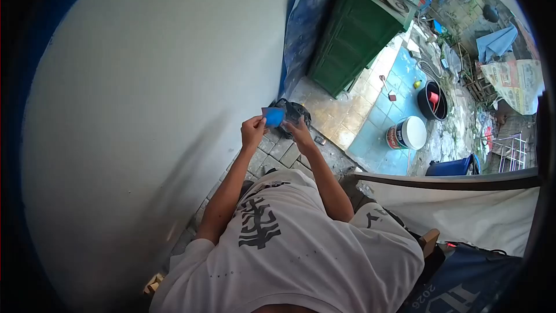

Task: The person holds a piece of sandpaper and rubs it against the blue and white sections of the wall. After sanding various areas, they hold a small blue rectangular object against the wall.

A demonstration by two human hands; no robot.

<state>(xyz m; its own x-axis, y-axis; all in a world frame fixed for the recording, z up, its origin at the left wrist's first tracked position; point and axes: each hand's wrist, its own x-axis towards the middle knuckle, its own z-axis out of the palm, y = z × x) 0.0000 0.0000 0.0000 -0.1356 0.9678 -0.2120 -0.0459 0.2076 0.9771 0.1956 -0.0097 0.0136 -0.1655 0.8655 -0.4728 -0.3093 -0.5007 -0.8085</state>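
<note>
"Looking at the left hand (252, 131), what do you make of its grip?"

"Its thumb and fingers pinch a small blue piece (274, 117) by the near-left edge. The right hand (300, 133) is just beside it, thumb and forefinger spread apart; I can't tell whether that thumb touches the piece."

"So the piece sits between the two hands?"

"Yes, up in front of the body, with a black plastic bag (296, 108) beyond it on the paved floor (284, 149). The pale wall (145, 110) is off to the left of the left hand, and a green cabinet (359, 35) stands beyond the right one."

"How would you expect it to handle?"

"Very light, I'd guess, and thin, like card or stiff paper: likely to hold itself flat but crease if squeezed hard. Whether it's slippery I can't judge. I'd take it by opposite edges, fingertips only."

"And its looks?"

"Flat and roughly four-sided, bright plain blue over most of the face, with a darker, purplish-brown strip along the upper left. Any print on it is too small to make out."
</note>
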